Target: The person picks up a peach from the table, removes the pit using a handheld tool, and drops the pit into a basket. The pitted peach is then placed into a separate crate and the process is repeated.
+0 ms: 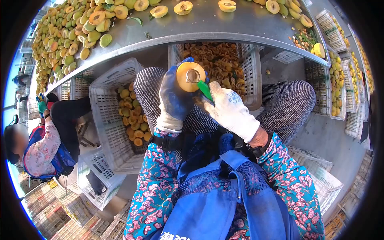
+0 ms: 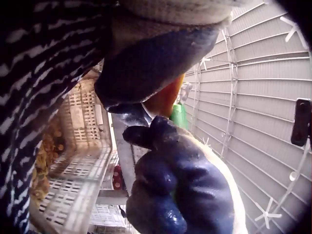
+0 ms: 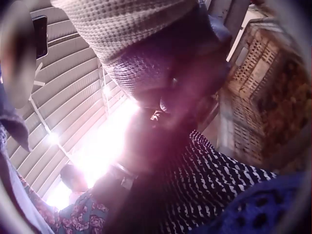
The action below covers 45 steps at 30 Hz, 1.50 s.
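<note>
A halved yellow fruit (image 1: 182,78) faces up in my left hand (image 1: 173,98), which wears a blue-coated glove and grips it from below and the side. My right hand (image 1: 233,110), in a white glove with a blue palm, grips a green handle (image 1: 205,90). A rounded metal end (image 1: 193,76) lies at the fruit's centre. In the left wrist view the green handle (image 2: 179,116) shows between my left hand (image 2: 156,63) and my right hand (image 2: 187,180). Glare and blur hide the fruit in the right wrist view, where my right hand (image 3: 161,73) is dark.
Fruit halves (image 1: 183,8) lie on the metal table (image 1: 224,26), with a large pile at left. A crate (image 1: 253,76) of fruit pieces stands beyond my knees, another crate (image 1: 105,116) of fruit at left. A seated person (image 1: 46,148) is at far left; stacked crates stand at right.
</note>
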Tool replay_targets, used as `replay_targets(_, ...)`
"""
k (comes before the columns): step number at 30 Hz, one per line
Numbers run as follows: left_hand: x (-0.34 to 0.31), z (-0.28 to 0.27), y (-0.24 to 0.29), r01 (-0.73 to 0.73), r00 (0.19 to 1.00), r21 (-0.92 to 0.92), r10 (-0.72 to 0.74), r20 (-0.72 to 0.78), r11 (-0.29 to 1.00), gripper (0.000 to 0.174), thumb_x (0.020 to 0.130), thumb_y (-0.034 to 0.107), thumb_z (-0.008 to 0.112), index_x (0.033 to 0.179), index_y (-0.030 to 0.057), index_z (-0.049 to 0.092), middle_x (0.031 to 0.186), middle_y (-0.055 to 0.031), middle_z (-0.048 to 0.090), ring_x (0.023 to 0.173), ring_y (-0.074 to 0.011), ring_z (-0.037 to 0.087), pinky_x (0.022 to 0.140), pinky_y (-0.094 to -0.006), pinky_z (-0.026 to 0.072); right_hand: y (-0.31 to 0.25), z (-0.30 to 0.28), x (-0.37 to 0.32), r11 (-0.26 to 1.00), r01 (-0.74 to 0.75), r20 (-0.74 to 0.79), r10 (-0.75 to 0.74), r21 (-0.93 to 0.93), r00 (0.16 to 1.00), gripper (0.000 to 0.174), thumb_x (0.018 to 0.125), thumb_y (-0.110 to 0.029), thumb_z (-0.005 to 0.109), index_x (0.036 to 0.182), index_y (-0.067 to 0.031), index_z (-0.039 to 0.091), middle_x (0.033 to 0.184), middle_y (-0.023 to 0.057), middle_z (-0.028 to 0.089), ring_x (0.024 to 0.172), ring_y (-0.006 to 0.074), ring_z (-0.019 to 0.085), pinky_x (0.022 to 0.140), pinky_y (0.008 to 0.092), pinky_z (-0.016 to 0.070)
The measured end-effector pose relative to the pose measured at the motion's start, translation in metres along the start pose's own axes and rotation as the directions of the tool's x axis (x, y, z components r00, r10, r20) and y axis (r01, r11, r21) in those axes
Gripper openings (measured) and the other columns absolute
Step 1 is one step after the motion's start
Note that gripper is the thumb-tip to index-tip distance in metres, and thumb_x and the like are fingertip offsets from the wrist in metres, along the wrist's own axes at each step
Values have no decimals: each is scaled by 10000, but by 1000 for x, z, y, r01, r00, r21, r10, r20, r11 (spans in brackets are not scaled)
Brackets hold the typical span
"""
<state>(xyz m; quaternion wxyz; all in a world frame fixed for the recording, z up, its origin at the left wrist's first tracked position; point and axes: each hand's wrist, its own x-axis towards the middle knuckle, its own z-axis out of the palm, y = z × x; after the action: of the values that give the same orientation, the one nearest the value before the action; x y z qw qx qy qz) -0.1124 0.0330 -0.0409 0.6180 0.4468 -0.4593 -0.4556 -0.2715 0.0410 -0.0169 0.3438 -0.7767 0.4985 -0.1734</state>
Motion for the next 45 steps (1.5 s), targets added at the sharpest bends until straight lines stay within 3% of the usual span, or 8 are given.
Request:
replay_targets(3,3,3,-3,165,977,-318,-198,-76,934,400,795,7,693,1164,-21,542,1118,-143,622,1024,-219,619,860,-328,531,-4,6,1,999,-33,-26,34,3,999,313,862,-207,598,1032,2,438,773,233,618,758,428,624,647,499,486)
replay_targets(6,4,1,-20,12,994,69,-4,-106,998,360,841,88,673,1161,-14,541,1099,-167,621,1002,-233,627,820,-342,552,-1,8,4,1000,-18,-27,17,-11,999,315,849,-181,603,1034,10,434,774,232,618,762,427,624,646,500,486)
replay_targets(11,8,2,-8,393,858,-741,-508,82,544,438,927,391,574,1108,-9,567,1026,-169,642,906,-237,653,713,-331,573,0,16,1,999,-14,77,16,-33,997,310,845,-169,594,1024,21,427,784,231,614,775,428,620,660,499,483)
replay_targets(22,12,0,-16,568,800,-396,-596,60,722,466,933,417,558,990,-43,604,838,-159,665,685,-249,671,613,-345,583,4,13,-20,984,-37,177,5,177,984,261,874,-203,582,948,21,471,710,151,576,636,321,609,559,417,476)
replay_targets(30,13,8,-3,562,814,-343,-576,69,753,428,907,387,611,941,-40,626,793,-151,674,659,-231,665,586,-332,563,-1,-11,-21,215,-652,643,119,727,757,169,893,-200,606,868,-49,534,612,-26,476,441,58,435,400,217,355)
replay_targets(34,16,4,3,693,721,-136,-683,118,708,408,898,381,625,926,-26,648,777,-134,679,634,-203,657,565,-295,538,4,0,-21,596,-557,610,138,578,780,189,881,-194,603,955,-42,519,628,-13,496,436,55,448,390,209,356)
replay_targets(40,21,5,-9,700,672,-464,-720,174,542,425,898,393,622,934,-31,645,776,-142,680,626,-220,657,587,-320,557,13,1,-21,-164,-707,704,-82,688,705,175,907,-166,569,997,-18,540,592,-25,432,378,60,383,366,224,316)
replay_targets(45,20,4,-7,689,724,-154,-684,90,709,412,908,376,619,928,-35,644,788,-142,679,670,-214,666,597,-325,561,10,0,-20,77,-711,713,0,699,701,172,928,-148,527,1005,5,537,589,-21,425,372,54,376,350,226,296)
